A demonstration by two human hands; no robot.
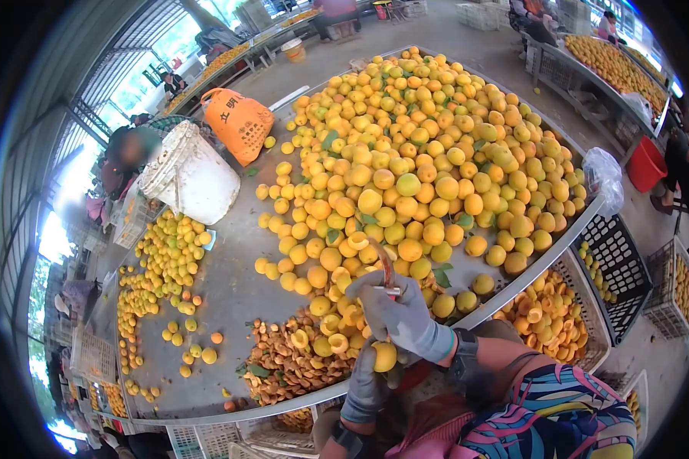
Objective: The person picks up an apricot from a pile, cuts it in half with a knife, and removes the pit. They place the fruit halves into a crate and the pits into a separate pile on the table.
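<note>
My left hand (366,394), in a grey glove, is closed around a whole yellow apricot (384,356) at the table's near edge. Just above it, my gloved right hand (400,310) grips a small tool with a curved brown handle (381,258) and a bright metal band. The tool's working end is hidden by the fingers. Beside my hands lie several opened apricot halves (334,327). A heap of brown apricot stones (295,359) spreads to their left. Beyond them rises a large pile of whole apricots (429,153) with some green leaves.
The metal table (233,287) also bears a smaller apricot group (164,256), a white bucket (195,172) and an orange bag (239,126). At my right stand a crate of apricot halves (547,314) and a black crate (616,264). Other people sit at tables farther off.
</note>
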